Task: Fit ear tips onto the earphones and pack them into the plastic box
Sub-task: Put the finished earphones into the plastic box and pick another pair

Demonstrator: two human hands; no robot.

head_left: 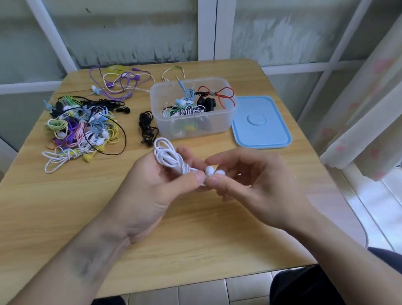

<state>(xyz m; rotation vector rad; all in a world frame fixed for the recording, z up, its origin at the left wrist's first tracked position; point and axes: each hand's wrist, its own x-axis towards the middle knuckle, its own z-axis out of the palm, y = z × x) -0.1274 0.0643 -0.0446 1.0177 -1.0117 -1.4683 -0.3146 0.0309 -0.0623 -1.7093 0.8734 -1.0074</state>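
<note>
Above the middle of the wooden table (54, 230), my left hand (159, 189) grips a coiled white earphone set (168, 155), its cable loops sticking up past my fingers. My right hand (253, 184) pinches the two white earbuds (213, 171) at the end of that cable, between thumb and fingertips. Whether ear tips sit on the buds I cannot tell. Behind my hands stands the clear plastic box (221, 122), open, with several bundled earphones inside.
A light blue lid (261, 126) lies flat to the right of the box. A heap of coloured earphones (81, 130) covers the left part of the table, a black bundle (147, 128) lies beside the box, and purple and white cables (123, 82) trail at the back edge.
</note>
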